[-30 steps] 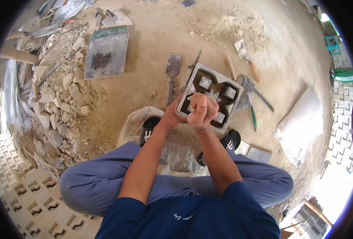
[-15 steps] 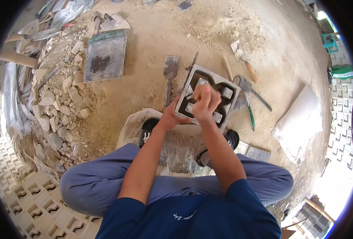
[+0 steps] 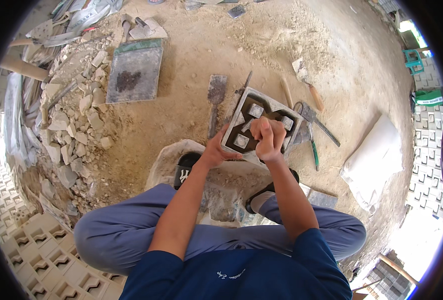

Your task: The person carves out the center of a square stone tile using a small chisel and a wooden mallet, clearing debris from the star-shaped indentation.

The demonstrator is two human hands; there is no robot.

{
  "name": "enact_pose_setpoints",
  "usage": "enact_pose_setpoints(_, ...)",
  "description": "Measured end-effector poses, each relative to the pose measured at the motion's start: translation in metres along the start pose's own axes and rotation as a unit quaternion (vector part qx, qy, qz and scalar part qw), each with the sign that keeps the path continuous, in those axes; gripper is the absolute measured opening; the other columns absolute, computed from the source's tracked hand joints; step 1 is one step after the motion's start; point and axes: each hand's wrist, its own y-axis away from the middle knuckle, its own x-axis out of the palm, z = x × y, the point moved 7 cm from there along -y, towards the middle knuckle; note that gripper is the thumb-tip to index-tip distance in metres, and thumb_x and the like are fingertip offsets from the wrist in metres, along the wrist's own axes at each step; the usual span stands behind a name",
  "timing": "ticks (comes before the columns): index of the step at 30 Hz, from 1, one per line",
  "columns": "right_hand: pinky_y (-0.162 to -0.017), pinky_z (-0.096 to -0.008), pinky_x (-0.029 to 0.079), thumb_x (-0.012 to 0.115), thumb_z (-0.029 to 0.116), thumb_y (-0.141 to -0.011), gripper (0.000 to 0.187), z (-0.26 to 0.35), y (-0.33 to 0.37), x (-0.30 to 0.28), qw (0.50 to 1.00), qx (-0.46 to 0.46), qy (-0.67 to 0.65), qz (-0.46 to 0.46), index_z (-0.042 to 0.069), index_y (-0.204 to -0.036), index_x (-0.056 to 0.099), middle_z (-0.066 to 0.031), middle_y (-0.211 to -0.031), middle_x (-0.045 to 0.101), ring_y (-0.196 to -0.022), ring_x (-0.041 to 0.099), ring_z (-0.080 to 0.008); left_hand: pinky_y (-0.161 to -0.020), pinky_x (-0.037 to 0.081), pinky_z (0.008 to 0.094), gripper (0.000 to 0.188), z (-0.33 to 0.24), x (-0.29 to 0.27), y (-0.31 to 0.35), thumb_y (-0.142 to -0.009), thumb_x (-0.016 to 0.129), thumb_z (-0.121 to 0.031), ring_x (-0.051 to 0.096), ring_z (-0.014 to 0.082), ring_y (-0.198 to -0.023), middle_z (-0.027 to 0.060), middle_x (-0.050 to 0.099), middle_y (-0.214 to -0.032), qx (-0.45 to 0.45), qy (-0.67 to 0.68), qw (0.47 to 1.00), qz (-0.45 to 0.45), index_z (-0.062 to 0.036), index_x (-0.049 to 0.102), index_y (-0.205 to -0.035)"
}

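A grey square block mould [image 3: 239,107] sits tilted in front of me, with raised square studs and dark channels inside its rim. My left hand [image 3: 218,151] grips its near left corner, with the thumb along the near side. Over the inside of the mould my right hand [image 3: 270,136] is closed in a fist. A thin grey tip shows beside that fist, but I cannot make out what it holds. The mould's near right part is hidden by the right hand. A flat-bladed scraper [image 3: 215,95] lies just left of the mould.
Right of the mould lie a wooden-handled tool [image 3: 316,97], a hammer-like tool [image 3: 310,113] and a green-handled tool [image 3: 314,153]. A white sack [image 3: 374,162] lies farther right. Broken rubble [image 3: 89,107] and a grey board [image 3: 146,77] are at the left. Patterned blocks [image 3: 56,260] stand lower left.
My right fist has moved a little right and nearer me over the mould, uncovering studs on its left side. My left hand keeps its hold on the corner.
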Motion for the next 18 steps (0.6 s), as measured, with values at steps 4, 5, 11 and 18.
enact_pose_setpoints(4, -0.042, -0.0292, 0.025, 0.039, 0.024, -0.103, 0.05, 0.004, 0.002, -0.013, 0.995, -0.011, -0.053, -0.082, 0.003, -0.058, 0.039, -0.0026, -0.049, 0.038, -0.042, 0.036, -0.0143, -0.102, 0.044, 0.029, 0.114, -0.007, -0.005, 0.0, -0.059, 0.098, -0.015, 0.054, 0.013, -0.118, 0.009, 0.061, -0.133, 0.029, -0.046, 0.998, -0.01, -0.0014, 0.033, -0.152)
enact_pose_setpoints(5, -0.042, -0.0294, 0.026, 0.04, 0.024, -0.102, 0.05, -0.002, 0.003, -0.011, 0.994, -0.033, -0.071, -0.072, 0.003, -0.057, 0.038, -0.0025, -0.049, 0.038, -0.043, 0.037, -0.0145, -0.102, 0.044, 0.0293, 0.115, -0.008, -0.002, -0.003, -0.059, 0.098, -0.016, 0.054, 0.0135, -0.118, 0.01, 0.061, -0.134, 0.012, -0.034, 0.999, -0.002, -0.0009, 0.032, -0.153)
enact_pose_setpoints(11, -0.042, -0.033, 0.026, 0.045, 0.014, -0.09, 0.038, 0.016, -0.001, -0.02, 0.994, -0.002, -0.026, -0.11, 0.002, -0.057, 0.033, -0.0065, -0.05, 0.039, -0.042, 0.037, -0.0189, -0.101, 0.046, 0.0298, 0.115, -0.009, -0.007, 0.002, -0.06, 0.097, -0.014, 0.055, 0.0144, -0.117, 0.0115, 0.058, -0.137, 0.039, -0.088, 0.995, -0.018, 0.0006, 0.031, -0.153)
enact_pose_setpoints(18, -0.045, -0.0303, 0.024, 0.041, 0.034, -0.098, 0.051, 0.007, -0.017, -0.023, 0.99, 0.014, -0.077, -0.121, 0.001, -0.06, 0.04, -0.007, -0.058, 0.038, -0.048, 0.035, -0.0151, -0.103, 0.044, 0.0298, 0.115, -0.008, -0.003, -0.005, -0.062, 0.096, -0.011, 0.053, 0.0139, -0.12, 0.0091, 0.057, -0.138, -0.005, 0.01, 1.0, 0.003, 0.0, 0.028, -0.154)
